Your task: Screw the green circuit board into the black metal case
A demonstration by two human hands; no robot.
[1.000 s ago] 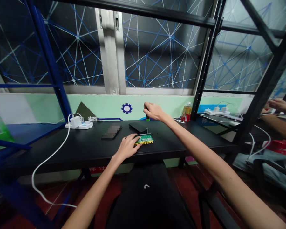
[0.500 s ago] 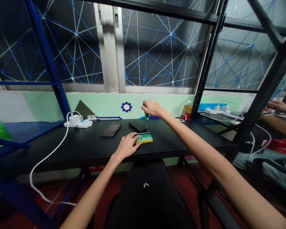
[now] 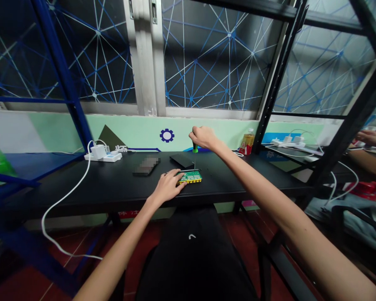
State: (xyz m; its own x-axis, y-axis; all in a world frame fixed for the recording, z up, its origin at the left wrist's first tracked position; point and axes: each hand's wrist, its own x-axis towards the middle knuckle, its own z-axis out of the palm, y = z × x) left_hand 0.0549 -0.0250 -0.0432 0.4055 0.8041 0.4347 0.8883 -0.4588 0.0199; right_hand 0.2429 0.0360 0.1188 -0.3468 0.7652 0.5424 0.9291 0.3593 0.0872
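While the left hand (image 3: pixel 167 189) lies flat, fingers spread, on the near end of a small green circuit board with a yellow edge (image 3: pixel 190 177) on the black desk (image 3: pixel 97 188), the right hand (image 3: pixel 203 137) closes around a green-handled screwdriver (image 3: pixel 194 147), upright directly above the board's far side.

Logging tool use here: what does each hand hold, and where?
Right hand grips the screwdriver by its handle top; left hand presses flat on the circuit board.

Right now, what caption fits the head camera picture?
Left hand steadies a green circuit board; right hand grips a green-handled screwdriver.
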